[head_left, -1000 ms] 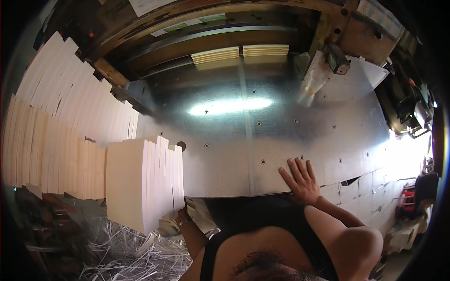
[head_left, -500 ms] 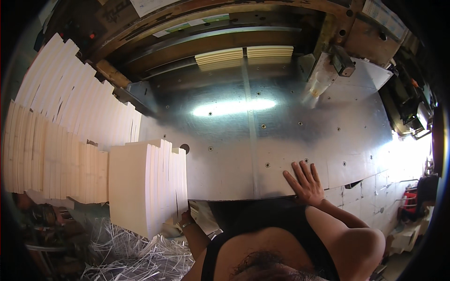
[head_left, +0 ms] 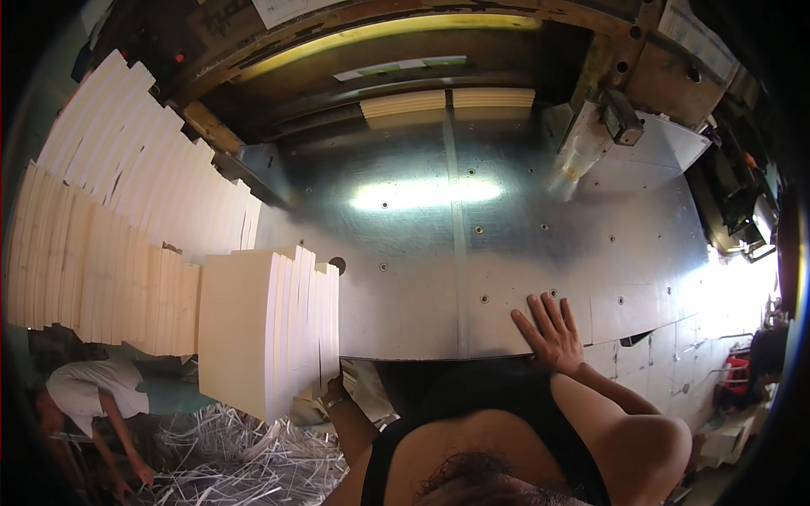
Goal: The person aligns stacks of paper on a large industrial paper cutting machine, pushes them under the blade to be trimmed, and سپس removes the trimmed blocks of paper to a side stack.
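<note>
My right hand lies flat on the metal machine table near its front edge, fingers spread, holding nothing. Down by the near right edge of a tall pile of cream paper blocks, my left hand shows only in part. Its fingers are hidden against the pile, so I cannot tell whether they grip it. The blocks have stepped edges and stand at the table's left front. At the back, two low stacks of cream sheets sit side by side under the machine's beam.
Long rows of paper blocks fill the left side. A metal guide with a dark block stands at the right rear. Paper strips heap below left, where another person bends over. A tiled surface lies to the right.
The beam at the back has come down, baring a yellow band above it. Another person has come into view at lower left. Both my hands have stayed in place.
</note>
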Tool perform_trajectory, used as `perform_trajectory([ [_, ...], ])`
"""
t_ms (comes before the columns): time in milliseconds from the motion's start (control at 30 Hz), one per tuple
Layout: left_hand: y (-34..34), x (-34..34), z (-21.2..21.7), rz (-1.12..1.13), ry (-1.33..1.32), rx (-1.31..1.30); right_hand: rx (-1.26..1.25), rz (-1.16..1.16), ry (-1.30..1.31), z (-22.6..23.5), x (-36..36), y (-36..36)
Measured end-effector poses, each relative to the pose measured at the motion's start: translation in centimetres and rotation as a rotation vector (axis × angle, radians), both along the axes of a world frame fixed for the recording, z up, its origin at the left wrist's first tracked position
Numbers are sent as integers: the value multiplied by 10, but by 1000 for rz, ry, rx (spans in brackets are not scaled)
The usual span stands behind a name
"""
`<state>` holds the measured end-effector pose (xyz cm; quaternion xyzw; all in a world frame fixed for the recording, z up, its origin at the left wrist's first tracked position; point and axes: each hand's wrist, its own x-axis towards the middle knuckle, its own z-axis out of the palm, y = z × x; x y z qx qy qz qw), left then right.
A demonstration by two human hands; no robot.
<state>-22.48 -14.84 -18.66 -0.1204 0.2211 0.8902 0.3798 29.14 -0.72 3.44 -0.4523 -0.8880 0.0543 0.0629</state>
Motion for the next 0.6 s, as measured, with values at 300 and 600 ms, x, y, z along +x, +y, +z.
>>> perform_trajectory([
  [300, 0, -5, -1, -9, -11, 26, 11, 5, 21, 2, 0, -1],
  [600, 0, 1, -1, 4, -47, 71, -11, 18, -9, -1, 6, -3],
])
